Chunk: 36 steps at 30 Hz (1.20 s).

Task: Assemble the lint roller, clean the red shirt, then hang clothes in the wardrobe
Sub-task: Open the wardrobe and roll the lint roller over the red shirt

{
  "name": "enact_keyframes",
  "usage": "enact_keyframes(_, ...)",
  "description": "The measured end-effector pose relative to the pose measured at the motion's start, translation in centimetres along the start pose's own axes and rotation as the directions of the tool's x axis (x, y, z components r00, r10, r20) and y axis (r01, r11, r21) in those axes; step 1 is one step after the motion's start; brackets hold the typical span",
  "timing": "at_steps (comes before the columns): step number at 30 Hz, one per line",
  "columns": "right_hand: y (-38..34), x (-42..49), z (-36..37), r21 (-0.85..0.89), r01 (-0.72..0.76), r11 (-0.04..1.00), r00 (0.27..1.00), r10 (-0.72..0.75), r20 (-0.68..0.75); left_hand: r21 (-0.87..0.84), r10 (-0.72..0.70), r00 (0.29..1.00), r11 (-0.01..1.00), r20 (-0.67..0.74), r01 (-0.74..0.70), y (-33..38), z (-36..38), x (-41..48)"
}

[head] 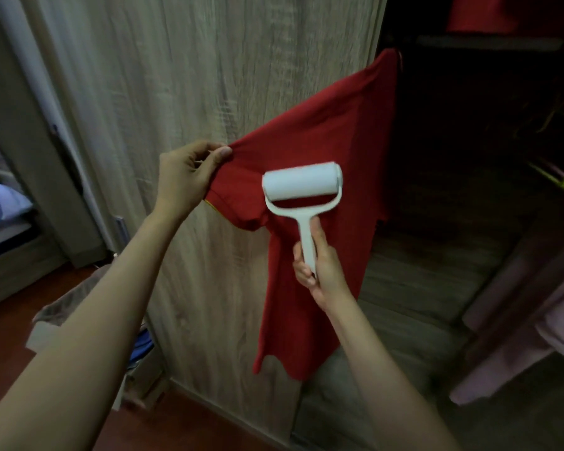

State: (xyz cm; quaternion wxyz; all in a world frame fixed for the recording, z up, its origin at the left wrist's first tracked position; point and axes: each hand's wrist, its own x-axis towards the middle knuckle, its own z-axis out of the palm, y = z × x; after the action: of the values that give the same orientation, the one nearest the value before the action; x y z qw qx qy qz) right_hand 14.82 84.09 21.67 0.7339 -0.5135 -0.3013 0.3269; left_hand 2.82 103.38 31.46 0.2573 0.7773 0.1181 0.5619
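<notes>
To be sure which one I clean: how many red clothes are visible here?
2. The red shirt hangs at the wardrobe door edge; another red cloth lies on the upper shelf. More may hide inside.

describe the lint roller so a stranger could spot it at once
Find the pale wood-grain wardrobe door, where a red shirt hangs at its right edge. In front of the shirt, the right hand grips the lint roller, the only white thing against the red cloth.

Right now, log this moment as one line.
step: cleaning | left hand: pinches red shirt sleeve | right hand: grips lint roller handle, roll against shirt
</notes>
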Motion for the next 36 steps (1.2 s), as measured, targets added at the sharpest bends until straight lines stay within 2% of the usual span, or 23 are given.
enact_keyframes(4,0.4,-1.0,-1.0,0.142,-0.053,0.988,0.990,0.033,0.136,-0.008,0.022,1.000,1.000,-0.009,-0.022,1.3,-0.8,-1.1)
enact_keyframes(9,-1.6,-0.4,-0.1,0.171,-0.074,0.982,0.965,0.027,0.263,-0.069,0.030,0.999,0.997,-0.023,-0.032,2.8,-1.3,-3.3)
enact_keyframes(13,3.4,-3.2,-1.9,0.150,-0.212,0.966,0.951,0.168,0.261,-0.109,0.031,0.999,0.993,-0.040,-0.035,3.9,-1.6,-3.8)
enact_keyframes(15,3.3,-3.4,-1.9,0.155,-0.240,0.958,0.944,0.193,0.266,-0.119,0.036,0.998,0.992,-0.044,-0.041,4.3,-1.6,-4.0)
enact_keyframes(20,-1.9,-0.3,-0.1,0.216,-0.136,0.967,0.946,0.061,0.319,-0.120,0.015,0.998,0.992,-0.059,-0.022,4.1,-1.5,-3.8)
enact_keyframes(26,3.7,-1.9,-2.7,0.172,-0.230,0.958,0.946,0.178,0.272,-0.120,0.000,0.998,0.993,-0.057,-0.006,4.0,-1.5,-3.5)
enact_keyframes(32,-1.6,0.1,-1.9,0.223,-0.095,0.970,0.957,0.027,0.289,-0.096,-0.011,0.998,0.995,-0.064,0.005,4.4,-1.5,-4.0)
enact_keyframes(36,2.7,-0.8,-4.4,0.271,-0.174,0.947,0.937,0.074,0.342,-0.064,-0.025,0.998,0.998,-0.065,0.021,5.6,-1.7,-4.7)
